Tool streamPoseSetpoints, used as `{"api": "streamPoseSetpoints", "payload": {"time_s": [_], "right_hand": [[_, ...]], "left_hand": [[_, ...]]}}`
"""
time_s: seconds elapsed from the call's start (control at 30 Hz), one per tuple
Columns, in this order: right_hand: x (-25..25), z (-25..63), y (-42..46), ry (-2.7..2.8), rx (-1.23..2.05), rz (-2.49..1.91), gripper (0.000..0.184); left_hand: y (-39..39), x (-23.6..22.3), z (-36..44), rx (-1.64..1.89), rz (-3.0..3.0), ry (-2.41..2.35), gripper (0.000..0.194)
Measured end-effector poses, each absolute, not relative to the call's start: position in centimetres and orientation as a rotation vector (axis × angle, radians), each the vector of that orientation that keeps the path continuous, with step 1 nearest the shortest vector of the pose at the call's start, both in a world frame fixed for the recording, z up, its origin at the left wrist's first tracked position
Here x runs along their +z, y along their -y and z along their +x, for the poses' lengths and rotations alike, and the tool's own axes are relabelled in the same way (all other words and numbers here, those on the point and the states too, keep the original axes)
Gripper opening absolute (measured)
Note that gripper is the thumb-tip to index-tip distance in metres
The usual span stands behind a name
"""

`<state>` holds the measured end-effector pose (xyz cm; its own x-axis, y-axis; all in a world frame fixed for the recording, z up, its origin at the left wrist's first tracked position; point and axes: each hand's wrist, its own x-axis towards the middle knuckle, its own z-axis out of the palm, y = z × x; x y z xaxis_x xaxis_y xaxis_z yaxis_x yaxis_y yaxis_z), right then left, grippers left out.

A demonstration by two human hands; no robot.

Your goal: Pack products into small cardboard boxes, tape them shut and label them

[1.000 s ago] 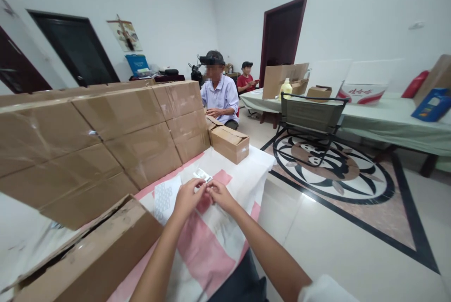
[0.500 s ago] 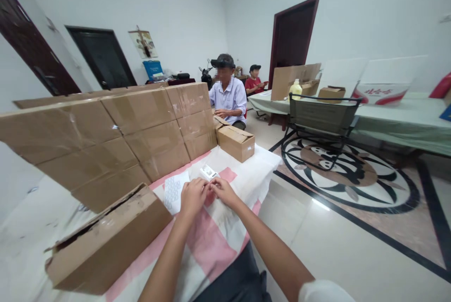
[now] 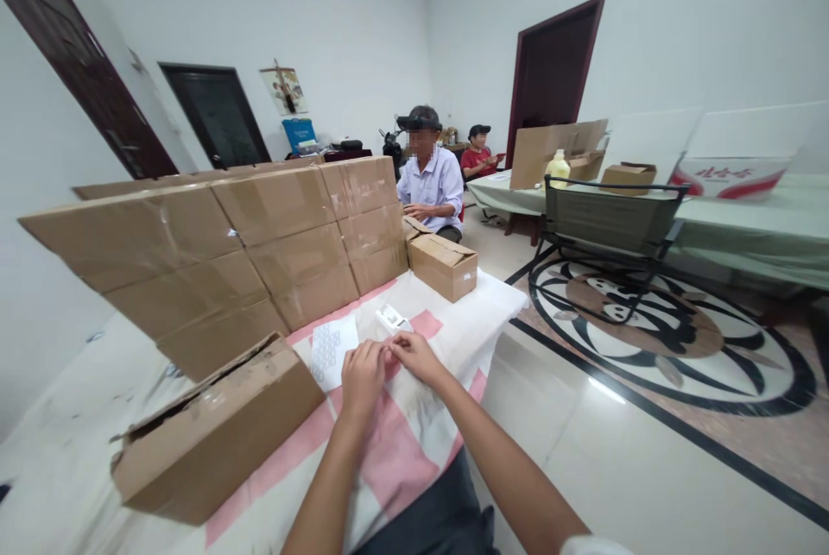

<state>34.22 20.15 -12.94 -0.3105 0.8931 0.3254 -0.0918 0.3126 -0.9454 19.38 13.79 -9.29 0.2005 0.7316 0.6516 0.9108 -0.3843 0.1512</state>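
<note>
My left hand (image 3: 363, 369) and my right hand (image 3: 416, 356) meet fingertip to fingertip above the pink and white cloth (image 3: 395, 451). Both are closed in a pinch, and whatever lies between the fingers is too small to make out. Just beyond the fingertips sits a small white object (image 3: 391, 319), like an open box or holder. Left of it, a white sheet (image 3: 333, 348) printed with rows of grey outlines lies flat, close to my left hand.
An open long cardboard box (image 3: 220, 438) lies at the left. Taped cartons (image 3: 291, 244) form a wall behind it. A smaller carton (image 3: 444, 266) stands at the far table edge. A person (image 3: 431, 179) sits beyond; a folding chair (image 3: 612, 218) stands at right.
The view has shifted slightly, so the scene sits a little further right. Both hands stay together in the same pinch, with only small finger movement.
</note>
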Motion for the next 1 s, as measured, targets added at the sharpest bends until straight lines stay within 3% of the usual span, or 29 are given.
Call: {"api": "streamPoseSetpoints", "payload": {"time_s": [1.0], "right_hand": [[-13.0, 34.2, -20.1, 1.579, 1.195, -0.768, 0.009]], "left_hand": [[-13.7, -10.8, 18.9, -1.123, -2.164, 1.510, 0.025]]}}
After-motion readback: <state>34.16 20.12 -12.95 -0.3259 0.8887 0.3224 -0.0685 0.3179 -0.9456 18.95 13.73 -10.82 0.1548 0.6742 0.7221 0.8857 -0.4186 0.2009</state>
